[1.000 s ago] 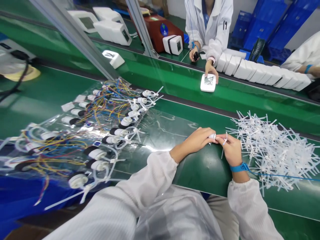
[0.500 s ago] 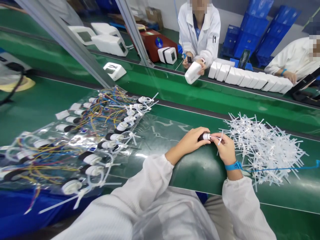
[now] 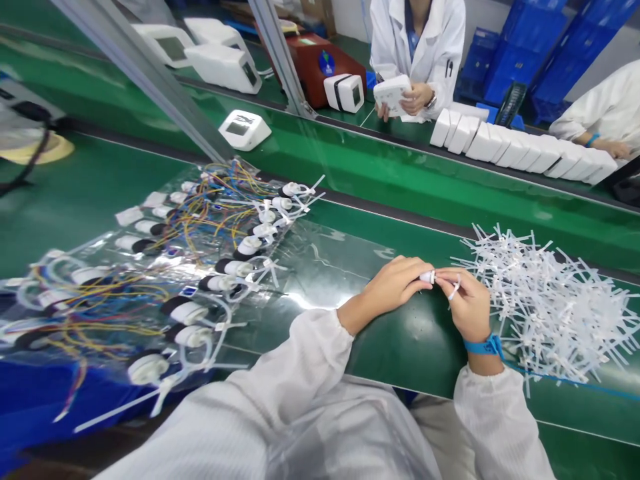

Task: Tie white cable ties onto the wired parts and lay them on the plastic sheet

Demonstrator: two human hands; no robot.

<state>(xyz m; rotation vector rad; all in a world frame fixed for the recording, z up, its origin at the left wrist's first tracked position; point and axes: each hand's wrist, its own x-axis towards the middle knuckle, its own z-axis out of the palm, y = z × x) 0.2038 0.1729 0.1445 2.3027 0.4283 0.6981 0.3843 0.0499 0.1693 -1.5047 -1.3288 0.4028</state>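
Observation:
My left hand is closed around a small cylindrical pump, whose white end sticks out past the fingertips; the rest is hidden in the palm. Close against that end, my right hand pinches a short translucent tube piece between thumb and fingers. The fingertips cover the spot where tube and pump meet, so I cannot tell whether they are joined. Right of this hand lies a heap of similar branched tube pieces. Several white-and-black pumps with coloured wires and tubes lie in rows at left.
Clear plastic sheeting lies on the green bench. A metal post rises at left. Beyond the bench, a co-worker holds a white device beside a row of white housings. A blue wrist strap's cord trails right.
The view has shifted slightly. My hands stay together, with the pump's white end now covered more by my fingers. The co-worker opposite has turned the white device.

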